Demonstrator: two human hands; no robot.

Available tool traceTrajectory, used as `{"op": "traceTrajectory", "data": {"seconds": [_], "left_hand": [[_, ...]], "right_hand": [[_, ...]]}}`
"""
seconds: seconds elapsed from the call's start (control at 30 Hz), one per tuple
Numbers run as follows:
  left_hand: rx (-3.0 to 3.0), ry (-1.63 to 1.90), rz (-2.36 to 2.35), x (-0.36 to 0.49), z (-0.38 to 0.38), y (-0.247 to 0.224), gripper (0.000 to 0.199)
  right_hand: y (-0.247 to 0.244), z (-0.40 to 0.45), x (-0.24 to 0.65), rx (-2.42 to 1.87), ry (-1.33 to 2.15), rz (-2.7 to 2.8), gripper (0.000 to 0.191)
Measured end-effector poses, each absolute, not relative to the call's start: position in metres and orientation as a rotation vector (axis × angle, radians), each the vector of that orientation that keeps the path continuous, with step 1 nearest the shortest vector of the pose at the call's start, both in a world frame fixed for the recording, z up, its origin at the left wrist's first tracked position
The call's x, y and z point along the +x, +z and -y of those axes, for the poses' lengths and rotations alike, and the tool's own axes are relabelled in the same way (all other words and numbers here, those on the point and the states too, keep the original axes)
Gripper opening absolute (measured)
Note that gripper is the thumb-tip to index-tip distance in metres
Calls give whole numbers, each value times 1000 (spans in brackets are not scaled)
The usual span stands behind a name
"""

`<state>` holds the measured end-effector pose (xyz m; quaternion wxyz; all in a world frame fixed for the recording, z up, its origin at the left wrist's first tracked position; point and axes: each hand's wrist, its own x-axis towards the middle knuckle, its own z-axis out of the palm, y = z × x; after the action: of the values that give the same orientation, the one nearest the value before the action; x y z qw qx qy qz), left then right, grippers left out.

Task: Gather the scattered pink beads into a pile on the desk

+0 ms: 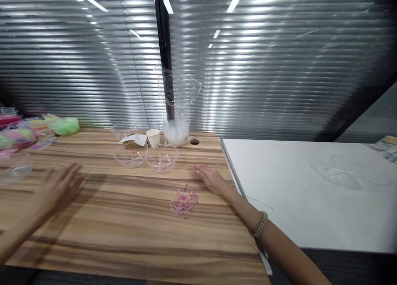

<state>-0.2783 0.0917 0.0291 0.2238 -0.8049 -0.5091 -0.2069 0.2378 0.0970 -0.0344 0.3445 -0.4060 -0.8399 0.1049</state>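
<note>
A small heap of pink and clear beads or bits lies on the wooden table; they are too small to name surely. Beside its upper right, my right hand rests on the tabletop with fingers stretched out, holding nothing. Over the table's left side my left hand is raised, blurred by motion, its fingers apart and nothing visible in them. Two clear plastic bowls stand side by side beyond the heap. At the far left, near my left hand, is another clear bowl.
Behind the bowls stand a paper cup, a small cardboard box and a clear bag with white contents. Colourful bags and a green one crowd the back left. Clear bowls sit on the white table.
</note>
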Motion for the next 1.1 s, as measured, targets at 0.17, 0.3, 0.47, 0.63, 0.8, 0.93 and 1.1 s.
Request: {"op": "traceTrajectory", "data": {"seconds": [0.17, 0.3, 0.47, 0.63, 0.8, 0.93, 1.1], "left_hand": [[-2747, -718, 1311, -134, -56, -4, 34], [-3042, -960, 1365, -37, -59, -11, 37], [-3071, -1148, 1392, 8, -87, -15, 34], [-3208, -1134, 1426, -13, -93, -16, 32], [-3546, -874, 1434, -33, -103, -10, 38], [-3643, -927, 1448, -30, -104, -11, 39], [-3604, -1200, 1505, -16, -96, -22, 41]], "right_hand": [[-35, -97, 238, -1054, 291, 2170, 48], [-37, -97, 239, -1069, 279, 2171, 46], [-36, -96, 239, -1062, 235, 2192, 43], [-34, -92, 240, -1049, 227, 2217, 35], [-27, -84, 241, -998, 301, 2193, 29], [-21, -80, 241, -951, 357, 2189, 19], [-21, -79, 240, -907, 410, 2209, 18]]}}
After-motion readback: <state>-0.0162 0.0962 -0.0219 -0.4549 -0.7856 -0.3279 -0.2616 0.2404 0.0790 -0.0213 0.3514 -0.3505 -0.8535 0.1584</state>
